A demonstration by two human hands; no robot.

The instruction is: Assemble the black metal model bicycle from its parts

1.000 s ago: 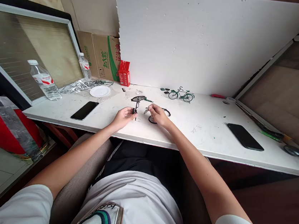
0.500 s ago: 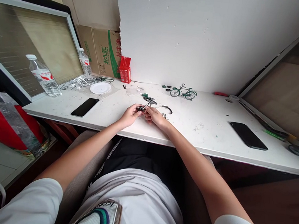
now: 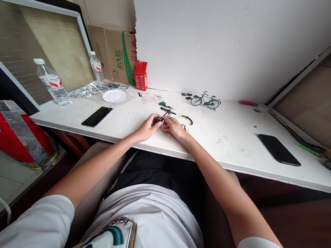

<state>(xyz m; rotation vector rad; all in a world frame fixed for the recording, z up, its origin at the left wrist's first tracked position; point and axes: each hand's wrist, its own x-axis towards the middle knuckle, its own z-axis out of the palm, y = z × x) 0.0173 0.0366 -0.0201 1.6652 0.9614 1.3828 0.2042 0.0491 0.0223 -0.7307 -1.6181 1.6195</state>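
My left hand (image 3: pixel 147 126) and my right hand (image 3: pixel 174 127) meet over the white table (image 3: pixel 235 144), near its front edge. Both pinch a small dark model bicycle part with a wheel (image 3: pixel 164 114) held between them, its wheel pointing away from me. A loose black curved piece (image 3: pixel 187 119) lies just right of my right hand. A finished green model bicycle (image 3: pixel 205 101) stands at the back of the table by the white board (image 3: pixel 223 39).
A black phone (image 3: pixel 97 116) lies left of my hands, another black phone (image 3: pixel 279 149) at right. A white plate (image 3: pixel 113 95), plastic wrapping, two water bottles (image 3: pixel 52 83), a red box (image 3: pixel 141 77) and a cardboard carton stand at back left. Tools lie at far right.
My hands have come together near the table's front edge. The wheeled part, upright in my left hand a second ago, is now tilted flat and gripped by both hands.
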